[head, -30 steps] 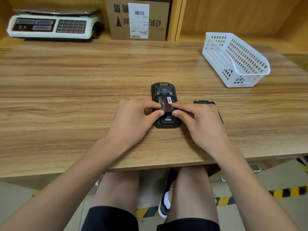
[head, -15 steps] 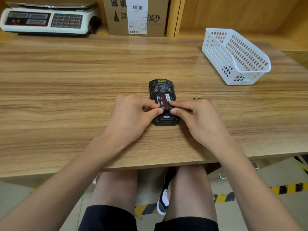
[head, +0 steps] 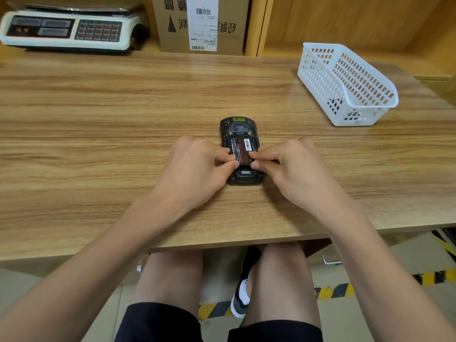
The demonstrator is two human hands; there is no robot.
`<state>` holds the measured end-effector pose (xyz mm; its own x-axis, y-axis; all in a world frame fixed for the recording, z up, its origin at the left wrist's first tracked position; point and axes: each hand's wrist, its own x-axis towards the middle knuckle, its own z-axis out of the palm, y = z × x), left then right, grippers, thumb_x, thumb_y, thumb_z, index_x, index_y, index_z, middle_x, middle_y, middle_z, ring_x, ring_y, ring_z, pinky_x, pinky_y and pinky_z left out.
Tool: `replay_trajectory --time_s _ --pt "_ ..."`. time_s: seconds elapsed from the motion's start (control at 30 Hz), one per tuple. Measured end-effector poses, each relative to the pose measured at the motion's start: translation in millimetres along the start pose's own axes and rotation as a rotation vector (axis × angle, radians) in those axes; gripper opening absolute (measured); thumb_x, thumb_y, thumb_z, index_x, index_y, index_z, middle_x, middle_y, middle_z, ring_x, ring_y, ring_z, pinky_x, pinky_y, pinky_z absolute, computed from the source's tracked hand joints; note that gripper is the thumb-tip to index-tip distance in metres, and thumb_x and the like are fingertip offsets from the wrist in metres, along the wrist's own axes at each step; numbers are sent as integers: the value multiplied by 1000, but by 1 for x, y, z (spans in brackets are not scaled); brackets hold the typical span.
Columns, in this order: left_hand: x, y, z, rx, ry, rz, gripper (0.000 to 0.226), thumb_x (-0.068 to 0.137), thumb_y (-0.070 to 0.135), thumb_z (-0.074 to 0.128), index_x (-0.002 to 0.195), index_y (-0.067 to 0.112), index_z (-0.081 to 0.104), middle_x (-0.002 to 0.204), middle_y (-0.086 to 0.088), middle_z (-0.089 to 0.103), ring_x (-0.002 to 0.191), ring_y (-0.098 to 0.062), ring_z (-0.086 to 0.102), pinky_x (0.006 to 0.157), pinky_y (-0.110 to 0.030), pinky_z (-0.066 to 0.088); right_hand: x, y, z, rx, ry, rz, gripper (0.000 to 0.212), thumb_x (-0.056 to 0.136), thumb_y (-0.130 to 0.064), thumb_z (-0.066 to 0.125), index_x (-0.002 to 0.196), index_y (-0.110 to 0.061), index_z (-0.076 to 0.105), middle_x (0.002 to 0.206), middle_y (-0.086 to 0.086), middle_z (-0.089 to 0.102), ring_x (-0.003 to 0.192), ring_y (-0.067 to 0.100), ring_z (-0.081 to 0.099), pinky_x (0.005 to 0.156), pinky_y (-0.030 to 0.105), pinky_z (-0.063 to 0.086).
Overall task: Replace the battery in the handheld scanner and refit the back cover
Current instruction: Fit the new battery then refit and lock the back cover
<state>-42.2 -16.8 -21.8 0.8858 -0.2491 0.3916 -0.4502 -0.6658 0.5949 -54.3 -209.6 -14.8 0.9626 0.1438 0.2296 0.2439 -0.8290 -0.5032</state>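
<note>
Scanner (head: pixel 240 154) lies face down on the bench (head: pixel 123 119), near the front edge and straight ahead of the person, back cover off and bay exposed. Flat on the bench means neither hand has to carry it, so both are free for finger work.

Battery (head: pixel 243 150), dark with a red band and a white barcode label, sits in the bay; far end looks seated, near end is under the fingers, so cannot tell if it is fully down.

Left hand (head: pixel 195 169): grip is a closed pinch, thumb and forefinger on the battery's near-left corner. Right hand (head: pixel 293 169): same pinch on the near-right corner. Two corners at once likely keeps the battery square as it is pressed or levered, so it does not jam crooked. Heels of both hands appear to rest on the bench, probably for steadiness.

Cannot tell if this battery is going in or coming out.

Back cover not visible; possibly hidden behind the right hand.

White basket (head: pixel 345 85) stands well apart at far right; scale (head: pixel 66 29) and carton (head: pixel 199 23) on the shelf behind, not in use.
</note>
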Motion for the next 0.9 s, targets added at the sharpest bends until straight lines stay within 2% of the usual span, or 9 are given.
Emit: replay_trajectory --time_s 0.07,0.2,0.33,0.57,0.67,0.8,0.9 --pt "0 1 -2 41 -18 51 13 84 22 74 92 17 82 98 -4 79 98 -23 74 88 -38 55 1 0 0 -17 -9 -12 20 90 -25 70 109 -21 76 100 7 78 92 25 69 81 37 54" --pt "0 -1 -4 66 -35 107 19 81 25 66 82 16 82 83 -7 79 81 -30 74 77 -42 57 2 0 -1 -50 -20 -46 16 92 -22 68 103 -18 78 90 12 77 83 31 67 74 40 54" --pt "1 -1 -4 89 -36 151 21 80 21 65 72 8 78 75 -9 77 75 -29 72 72 -41 57 2 0 -1 -86 -37 -79 17 94 -18 64 105 -17 77 90 11 77 80 33 67 73 40 54" --pt "3 -3 -3 109 -43 213 15 78 16 68 77 9 81 88 -4 79 80 -25 74 74 -39 60 2 -2 -2 -111 -40 -97 23 93 -6 62 110 -15 76 103 10 77 101 31 70 83 41 56" --pt "3 -6 -2 134 -73 230 19 82 20 65 79 10 81 90 -3 77 80 -27 72 73 -39 58 2 -3 -1 -132 -62 -106 27 91 -1 57 108 -12 76 101 16 77 99 37 69 84 46 56" --pt "4 -8 -2 147 -86 220 18 86 22 67 82 12 80 92 -2 75 84 -26 69 75 -41 55 -1 -3 -1 -150 -56 -122 31 90 3 57 111 -12 75 98 11 78 102 32 70 85 44 57" --pt "6 -7 -3 95 -82 173 16 85 23 68 82 13 80 91 0 74 85 -23 69 78 -42 54 -3 -5 -3 -139 -43 -131 22 94 -7 59 107 -14 76 98 8 78 97 31 70 81 41 54"
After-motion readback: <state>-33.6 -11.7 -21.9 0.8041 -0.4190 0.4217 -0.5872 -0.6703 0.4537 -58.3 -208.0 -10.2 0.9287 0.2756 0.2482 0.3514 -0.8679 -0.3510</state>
